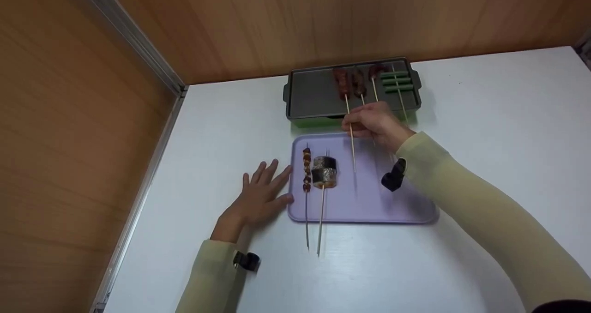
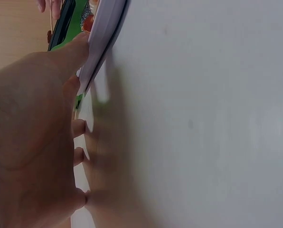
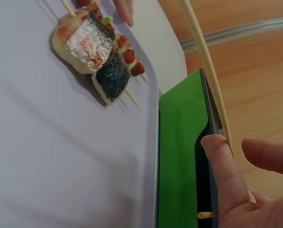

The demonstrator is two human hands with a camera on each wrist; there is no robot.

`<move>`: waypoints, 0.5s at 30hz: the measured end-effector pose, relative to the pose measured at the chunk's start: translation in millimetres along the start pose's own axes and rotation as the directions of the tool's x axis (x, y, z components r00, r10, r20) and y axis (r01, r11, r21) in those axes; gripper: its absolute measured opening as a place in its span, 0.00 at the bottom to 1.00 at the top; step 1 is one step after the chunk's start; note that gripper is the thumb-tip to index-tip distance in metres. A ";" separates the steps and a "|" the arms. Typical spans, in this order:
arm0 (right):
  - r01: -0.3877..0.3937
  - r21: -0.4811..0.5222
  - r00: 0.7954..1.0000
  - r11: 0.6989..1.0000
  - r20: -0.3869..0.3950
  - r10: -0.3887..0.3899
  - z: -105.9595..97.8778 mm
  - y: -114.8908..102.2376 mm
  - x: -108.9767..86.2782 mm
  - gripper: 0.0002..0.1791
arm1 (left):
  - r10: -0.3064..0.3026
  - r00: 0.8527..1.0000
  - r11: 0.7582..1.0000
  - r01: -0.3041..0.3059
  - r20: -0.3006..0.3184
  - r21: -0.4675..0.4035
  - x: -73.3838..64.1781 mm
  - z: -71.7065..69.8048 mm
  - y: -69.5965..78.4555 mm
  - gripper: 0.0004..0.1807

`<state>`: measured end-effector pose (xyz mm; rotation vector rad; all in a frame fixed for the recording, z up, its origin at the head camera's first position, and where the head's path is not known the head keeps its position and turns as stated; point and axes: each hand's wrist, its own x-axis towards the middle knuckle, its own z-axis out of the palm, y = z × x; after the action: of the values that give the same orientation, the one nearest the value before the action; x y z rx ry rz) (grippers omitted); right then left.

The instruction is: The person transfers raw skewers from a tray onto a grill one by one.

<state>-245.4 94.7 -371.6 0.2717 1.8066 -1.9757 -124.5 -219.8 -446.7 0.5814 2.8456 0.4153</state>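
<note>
My right hand (image 1: 376, 121) is at the grill's front edge, pinching the wooden stick of a reddish-brown meat skewer (image 1: 341, 83). That skewer's food end is over the dark plate of the grill (image 1: 309, 93). Splayed on the white table, my left hand (image 1: 261, 197) touches the left rim of a lilac tray (image 1: 364, 216) with its fingers. On the tray lie a fish skewer (image 1: 324, 171) with dark skin and a thin skewer of small red and pale pieces (image 1: 306, 170). In the right wrist view, the pinched stick (image 3: 210, 69) passes between thumb and fingers.
Beside the pinched skewer, the grill bears a brown meat skewer (image 1: 358, 82), a dark red skewer (image 1: 376, 70) and a skewer of green pieces (image 1: 397, 81). The grill has a green base (image 3: 182, 128). Wooden panels (image 1: 277, 22) border the table at the back and left.
</note>
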 end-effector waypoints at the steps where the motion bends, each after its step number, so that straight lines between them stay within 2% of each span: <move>1: 0.004 -0.004 1.000 1.000 0.002 -0.004 0.3 0.1 -0.8 0.24 | -0.004 1.000 1.000 0.004 0.004 0.000 0.0 0.0 -0.3 0.38; 7: 0.019 -0.045 1.000 0.999 0.018 -0.018 0.0 -0.7 -7.6 0.23 | -0.007 1.000 1.000 0.007 -0.008 -0.008 -0.7 0.1 -0.6 0.38; 15: 0.008 -0.064 0.999 0.998 0.034 -0.006 -0.9 -1.5 -14.3 0.26 | -0.011 1.000 1.000 0.011 -0.007 -0.014 -0.7 -1.0 0.2 0.37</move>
<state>-233.6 98.4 -364.2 0.2104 1.8473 -1.9119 -124.1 -220.1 -445.6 0.5625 2.8485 0.4364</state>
